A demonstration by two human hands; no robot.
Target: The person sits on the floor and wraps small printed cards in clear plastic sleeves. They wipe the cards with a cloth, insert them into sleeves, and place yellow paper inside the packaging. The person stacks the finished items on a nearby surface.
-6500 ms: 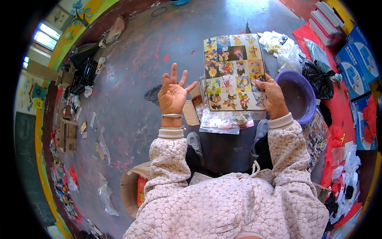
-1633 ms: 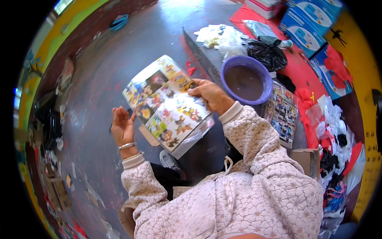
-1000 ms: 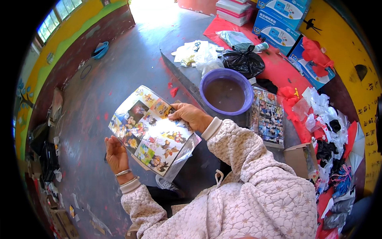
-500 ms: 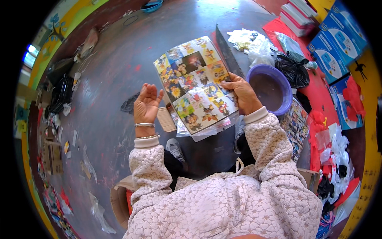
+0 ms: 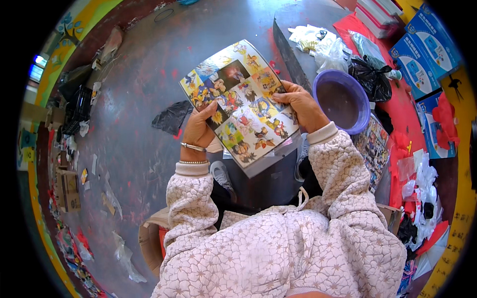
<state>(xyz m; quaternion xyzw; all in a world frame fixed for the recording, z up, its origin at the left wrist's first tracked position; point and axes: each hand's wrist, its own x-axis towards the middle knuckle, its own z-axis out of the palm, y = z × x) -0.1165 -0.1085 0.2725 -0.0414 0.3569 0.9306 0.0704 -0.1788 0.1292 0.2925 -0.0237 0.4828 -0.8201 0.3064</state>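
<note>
A stack of glossy sheets (image 5: 248, 107), printed with rows of colourful cartoon pictures, is held tilted above the floor in front of me. My right hand (image 5: 303, 107) grips its right edge, thumb on the printed face and fingers underneath. At the left edge my left hand (image 5: 200, 126) has closed on it, its thumb on top and its other fingers mostly hidden behind. A pale sheet edge shows along the bottom of the stack. Below it are my two shoes (image 5: 221, 176), partly covered by the sheets and sleeves.
A purple basin (image 5: 343, 102) stands right of my right hand, with more printed sheets (image 5: 373, 151) beside it. Black plastic (image 5: 170, 118) lies on the floor at left. Plastic bags (image 5: 370, 82), red cloth and blue boxes (image 5: 412, 69) line the right side. An open cardboard box (image 5: 151, 241) sits near my left elbow.
My left hand has gone from open beside the sheets to gripping their left edge. The stack has shifted slightly left; my right hand keeps its hold.
</note>
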